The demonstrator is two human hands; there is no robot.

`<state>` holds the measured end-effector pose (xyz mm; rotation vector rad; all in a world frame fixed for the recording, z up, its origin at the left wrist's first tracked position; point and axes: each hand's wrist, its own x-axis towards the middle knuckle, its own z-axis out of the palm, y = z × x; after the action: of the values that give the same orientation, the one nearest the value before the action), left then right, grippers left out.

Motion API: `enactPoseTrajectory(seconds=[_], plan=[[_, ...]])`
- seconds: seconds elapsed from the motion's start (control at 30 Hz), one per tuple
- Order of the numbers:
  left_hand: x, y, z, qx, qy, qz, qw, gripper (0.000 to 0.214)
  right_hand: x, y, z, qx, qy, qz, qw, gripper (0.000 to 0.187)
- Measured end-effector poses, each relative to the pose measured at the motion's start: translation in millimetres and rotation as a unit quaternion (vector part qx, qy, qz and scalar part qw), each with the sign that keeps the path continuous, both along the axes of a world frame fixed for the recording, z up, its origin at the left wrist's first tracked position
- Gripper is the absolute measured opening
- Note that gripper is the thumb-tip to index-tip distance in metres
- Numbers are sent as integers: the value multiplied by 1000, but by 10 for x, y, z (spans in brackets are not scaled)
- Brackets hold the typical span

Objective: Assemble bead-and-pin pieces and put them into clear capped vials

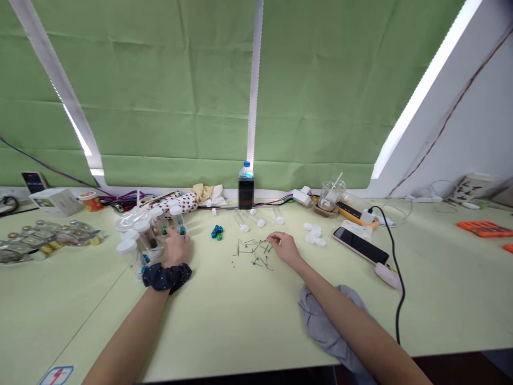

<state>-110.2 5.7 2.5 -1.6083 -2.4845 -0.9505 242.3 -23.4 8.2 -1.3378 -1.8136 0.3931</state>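
My right hand (284, 248) is closed in a pinch at the upper right of a scatter of thin dark metal pins (255, 251) on the table. Whatever sits between its fingertips is too small to name. On the left, my left hand (177, 248) has its fingers curled in beside a group of clear jars with white lids (127, 247); their tips are hidden, and so is anything they hold. Blue and green beads show in some jars. Between my hands lies a small cluster of blue beads (217, 230) with a green bead (219, 238) at its front.
Clear tubes with white caps (261, 223) lie behind the pins. Loose white lids (315, 233) and a phone (359, 245) are to the right, with a black cable (397, 278). A dark bottle (246, 190) stands at the back. Grey cloth (320, 321) lies under my right forearm.
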Motion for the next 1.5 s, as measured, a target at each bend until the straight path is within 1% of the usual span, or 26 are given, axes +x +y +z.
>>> enactPoseTrajectory(seconds=[0.1,0.17,0.2,0.27,0.37,0.43,0.5,0.53,0.57,0.63,0.73,0.8,0.93,1.0,1.1,1.27,1.43,1.5], plan=[[34,-44,19,28,55,17,998,42,36,13,-2,13,-9,-29,999,20],[57,-59,28,49,110,-10,993,33,66,30,-11,17,-13,-58,998,20],[74,-62,32,64,137,-43,988,29,80,39,-17,14,-14,-73,997,21],[131,-67,39,98,178,-140,969,23,102,58,-30,-3,-18,-100,995,21],[306,-83,52,153,206,-293,921,21,105,74,-44,-33,-38,-136,989,20],[475,-100,61,172,217,-358,892,24,89,76,-47,-49,-52,-153,986,20],[652,-110,61,162,231,-397,873,25,70,73,-48,-57,-60,-157,984,20],[731,-109,56,156,236,-404,870,24,64,72,-49,-59,-62,-156,984,20],[796,-104,48,153,236,-396,874,23,60,73,-51,-59,-64,-154,984,20],[873,-82,25,153,225,-357,894,22,63,75,-54,-63,-69,-152,984,19],[852,-43,-18,148,199,-291,924,20,76,73,-51,-75,-78,-155,982,18],[786,-27,-43,139,193,-270,933,20,71,60,-43,-75,-94,-148,982,18],[687,-21,-75,118,199,-271,934,18,-4,-4,-31,-68,-149,-94,982,16],[682,-21,-82,112,200,-274,934,18,-62,-41,-40,-63,-164,-68,982,14],[696,-19,-88,113,195,-283,932,17,-132,-77,-70,-60,-179,-49,981,10],[703,-16,-93,116,179,-300,930,15,-130,-61,-104,-65,-180,-56,980,10],[714,-25,-85,124,167,-315,926,13,-70,-25,-91,-84,-173,-75,978,12],[724,-35,-78,124,164,-328,922,11,-75,-26,-85,-81,-181,-75,977,11]])
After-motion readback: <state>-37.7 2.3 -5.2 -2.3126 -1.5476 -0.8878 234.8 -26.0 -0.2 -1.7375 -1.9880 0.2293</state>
